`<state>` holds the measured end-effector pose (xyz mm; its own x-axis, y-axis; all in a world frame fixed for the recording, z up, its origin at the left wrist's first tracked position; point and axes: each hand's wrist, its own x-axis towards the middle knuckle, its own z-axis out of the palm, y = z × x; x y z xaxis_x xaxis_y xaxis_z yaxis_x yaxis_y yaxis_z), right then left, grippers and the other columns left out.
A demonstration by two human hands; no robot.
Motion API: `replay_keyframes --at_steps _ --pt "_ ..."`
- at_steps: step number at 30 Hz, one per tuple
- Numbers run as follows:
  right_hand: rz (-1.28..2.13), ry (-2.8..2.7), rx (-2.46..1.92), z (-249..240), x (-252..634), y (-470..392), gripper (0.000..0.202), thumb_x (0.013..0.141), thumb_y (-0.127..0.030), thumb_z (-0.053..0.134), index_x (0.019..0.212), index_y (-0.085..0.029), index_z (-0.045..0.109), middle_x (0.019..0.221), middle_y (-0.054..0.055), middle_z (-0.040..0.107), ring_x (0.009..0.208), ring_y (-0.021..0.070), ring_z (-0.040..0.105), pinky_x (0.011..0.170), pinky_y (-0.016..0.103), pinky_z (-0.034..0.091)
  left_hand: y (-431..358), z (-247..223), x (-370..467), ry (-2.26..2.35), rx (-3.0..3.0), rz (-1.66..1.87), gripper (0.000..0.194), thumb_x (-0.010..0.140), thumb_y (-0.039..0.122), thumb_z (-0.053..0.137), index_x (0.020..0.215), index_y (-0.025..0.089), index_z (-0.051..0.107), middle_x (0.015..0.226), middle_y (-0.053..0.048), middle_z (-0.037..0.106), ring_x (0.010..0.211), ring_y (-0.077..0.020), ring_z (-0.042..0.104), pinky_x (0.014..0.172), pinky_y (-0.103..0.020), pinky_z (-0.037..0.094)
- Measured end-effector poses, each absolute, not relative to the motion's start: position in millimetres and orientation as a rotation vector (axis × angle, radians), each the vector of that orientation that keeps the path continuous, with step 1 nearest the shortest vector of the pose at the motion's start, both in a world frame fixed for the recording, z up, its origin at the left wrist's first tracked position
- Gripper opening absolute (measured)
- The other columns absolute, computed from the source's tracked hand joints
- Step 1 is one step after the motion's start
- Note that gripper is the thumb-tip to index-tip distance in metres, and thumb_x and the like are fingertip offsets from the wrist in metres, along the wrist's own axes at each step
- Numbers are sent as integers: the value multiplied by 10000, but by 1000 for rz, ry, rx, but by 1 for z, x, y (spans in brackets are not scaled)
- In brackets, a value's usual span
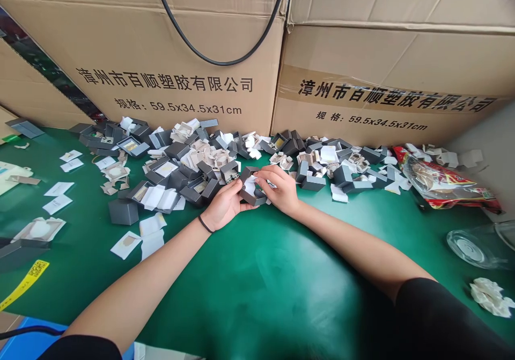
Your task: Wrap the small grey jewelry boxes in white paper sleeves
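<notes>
A small dark grey box (256,199), opened and with white lining inside, rests in my left hand (222,207), whose fingers wrap round its left side and underneath. My right hand (281,189) is at the box's right side, fingers bent and pinched over the opening by the white lining. Whatever lies between those fingertips is hidden. Just beyond my left fingers is another opened grey box (229,171) with a patterned inside. A heap of similar grey boxes (177,152), white papers and beige cardboard inserts (217,157) lies behind both hands.
Large cardboard cartons (181,38) wall off the back, and a black cable (219,62) hangs before them. To the right are a red food packet (446,180), a clear glass (470,248) and crumpled tissue (491,296). White cards (58,189) and a yellow strip (26,284) lie left.
</notes>
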<state>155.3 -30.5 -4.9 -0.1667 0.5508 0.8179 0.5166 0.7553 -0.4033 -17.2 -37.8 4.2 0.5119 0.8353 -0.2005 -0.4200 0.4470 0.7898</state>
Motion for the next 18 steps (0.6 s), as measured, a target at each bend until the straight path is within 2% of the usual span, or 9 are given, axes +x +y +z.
replay_keyframes --at_steps 5,10,14,18 --pt "58 -1819 -817 -6 156 -30 144 875 -195 491 915 -214 627 889 49 651 821 146 605 723 294 514 -38 6 -16 654 730 844 192 849 318 521 960 179 594 897 -36 619 797 -163 594 693 -336 520" --pt "-22 -1843 -808 -6 158 -27 128 853 -194 534 923 -225 636 863 34 669 800 169 569 726 343 497 -39 9 -16 664 737 841 245 853 331 517 1023 171 592 954 -64 611 882 -186 587 710 -339 524" --pt "-52 -1859 -832 -5 159 -27 140 856 -197 532 949 -229 631 882 41 660 791 174 545 707 350 486 -40 8 -16 684 754 824 260 865 347 493 1018 164 596 944 -74 613 863 -190 589 697 -350 529" --pt "-96 -1855 -848 -5 159 -26 109 858 -223 532 882 -230 637 855 54 626 791 178 527 679 341 472 -40 7 -15 672 759 805 262 860 353 500 1012 164 599 946 -75 622 845 -194 601 685 -345 524"
